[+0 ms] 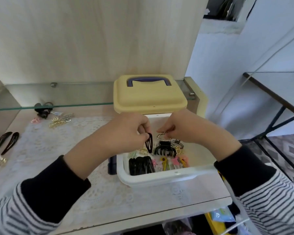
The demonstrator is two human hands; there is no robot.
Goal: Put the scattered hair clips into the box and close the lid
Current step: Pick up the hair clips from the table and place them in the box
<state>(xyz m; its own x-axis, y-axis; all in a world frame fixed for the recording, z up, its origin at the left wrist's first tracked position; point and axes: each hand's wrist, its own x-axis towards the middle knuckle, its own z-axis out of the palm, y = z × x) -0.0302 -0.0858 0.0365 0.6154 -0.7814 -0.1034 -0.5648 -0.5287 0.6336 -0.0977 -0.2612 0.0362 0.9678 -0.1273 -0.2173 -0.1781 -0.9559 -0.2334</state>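
Lace covers the pale surface [92, 192], where the open white box [159, 177] sits in front of its yellow lid [149, 97]. Above the box, the fingers of my left hand [126, 131] pinch a black snap clip [149, 144], and those of my right hand [185, 128] pinch a metal clip [160, 135]. Gold clips [58, 122] lie scattered well to the left.

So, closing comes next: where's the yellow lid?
Head view, centre: the yellow lid is just behind the white box, at the glass shelf's right end.
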